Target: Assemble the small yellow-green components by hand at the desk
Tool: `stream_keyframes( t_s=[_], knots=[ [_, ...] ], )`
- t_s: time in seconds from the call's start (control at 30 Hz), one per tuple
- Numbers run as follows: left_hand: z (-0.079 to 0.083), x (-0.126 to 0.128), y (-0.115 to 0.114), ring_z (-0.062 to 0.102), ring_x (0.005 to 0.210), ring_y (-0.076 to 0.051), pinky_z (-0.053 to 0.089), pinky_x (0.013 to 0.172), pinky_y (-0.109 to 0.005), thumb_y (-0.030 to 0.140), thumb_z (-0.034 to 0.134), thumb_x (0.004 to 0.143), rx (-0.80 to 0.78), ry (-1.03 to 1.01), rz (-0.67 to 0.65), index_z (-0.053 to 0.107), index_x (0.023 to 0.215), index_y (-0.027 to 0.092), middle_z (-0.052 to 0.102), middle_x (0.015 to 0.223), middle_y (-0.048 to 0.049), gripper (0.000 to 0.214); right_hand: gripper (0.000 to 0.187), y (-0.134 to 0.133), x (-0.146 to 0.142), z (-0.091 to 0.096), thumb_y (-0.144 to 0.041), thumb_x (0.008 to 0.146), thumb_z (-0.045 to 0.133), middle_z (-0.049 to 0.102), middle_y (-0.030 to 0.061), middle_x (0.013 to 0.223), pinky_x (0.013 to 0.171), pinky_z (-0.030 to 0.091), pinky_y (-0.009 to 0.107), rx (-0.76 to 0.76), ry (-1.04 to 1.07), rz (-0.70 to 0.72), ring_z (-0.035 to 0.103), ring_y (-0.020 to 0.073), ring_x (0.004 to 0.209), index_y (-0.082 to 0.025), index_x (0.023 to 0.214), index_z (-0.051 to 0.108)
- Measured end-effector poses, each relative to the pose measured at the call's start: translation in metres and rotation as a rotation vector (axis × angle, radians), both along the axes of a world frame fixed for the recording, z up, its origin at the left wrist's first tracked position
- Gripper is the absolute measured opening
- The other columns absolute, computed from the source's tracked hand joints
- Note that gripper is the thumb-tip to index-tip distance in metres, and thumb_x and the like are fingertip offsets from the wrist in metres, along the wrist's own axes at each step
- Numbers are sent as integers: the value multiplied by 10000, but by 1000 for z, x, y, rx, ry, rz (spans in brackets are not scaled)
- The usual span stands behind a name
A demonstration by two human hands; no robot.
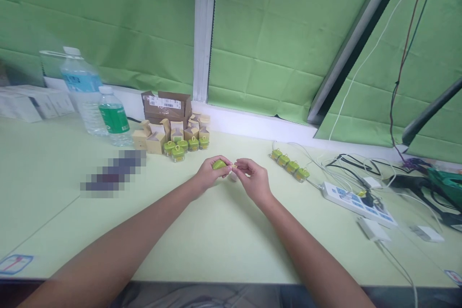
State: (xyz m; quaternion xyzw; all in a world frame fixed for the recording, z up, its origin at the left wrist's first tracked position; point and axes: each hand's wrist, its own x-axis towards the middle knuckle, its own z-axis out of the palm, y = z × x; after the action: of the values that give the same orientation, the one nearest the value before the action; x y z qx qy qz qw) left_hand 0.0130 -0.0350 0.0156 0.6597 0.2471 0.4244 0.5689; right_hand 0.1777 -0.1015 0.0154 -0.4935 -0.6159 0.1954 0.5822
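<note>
My left hand (209, 172) is closed round a small green rounded item (218, 164) held just above the pale table (216, 231). My right hand (254, 179) meets it from the right, its fingertips pinched on a tiny yellowish part at the item's end. Behind my hands stands a cluster of similar green items (184, 148) next to several small tan boxes (159, 135). A row of more green items (289, 164) lies to the right of my right hand.
Two water bottles (86, 91) stand at the back left beside white boxes (32, 102). An open brown carton (166, 105) sits by the window sill. A white power strip (357, 202), chargers and tangled cables fill the right side.
</note>
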Motion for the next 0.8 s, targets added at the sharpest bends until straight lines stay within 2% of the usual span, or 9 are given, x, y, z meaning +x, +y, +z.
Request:
stream_keyframes(
  t_s=[0.47, 0.6, 0.8],
  knots=[
    [-5, -1, 3, 491, 636, -112, 389, 666, -264, 337, 770, 744, -106, -44, -86, 662, 853, 172, 562, 676, 17, 225, 276, 2, 3, -4, -247, 863, 665, 675, 46, 957, 819, 603, 328, 271, -225, -58, 681, 167, 878, -233, 1138, 645],
    [-5, -1, 4, 493, 640, -115, 392, 666, -268, 340, 779, 733, -104, -19, -78, 664, 861, 169, 561, 670, 15, 243, 290, 2, 4, -4, -233, 874, 649, 683, 58, 996, 801, 596, 328, 281, -311, -70, 685, 170, 867, -235, 1164, 642],
    [-5, -2, 4, 504, 649, -119, 398, 670, -272, 369, 770, 742, -70, 2, -69, 682, 888, 174, 576, 702, 5, 258, 315, 3, 5, -8, -238, 866, 660, 738, 52, 1028, 800, 603, 334, 228, -281, -79, 712, 170, 816, -247, 1181, 661]
  ],
)
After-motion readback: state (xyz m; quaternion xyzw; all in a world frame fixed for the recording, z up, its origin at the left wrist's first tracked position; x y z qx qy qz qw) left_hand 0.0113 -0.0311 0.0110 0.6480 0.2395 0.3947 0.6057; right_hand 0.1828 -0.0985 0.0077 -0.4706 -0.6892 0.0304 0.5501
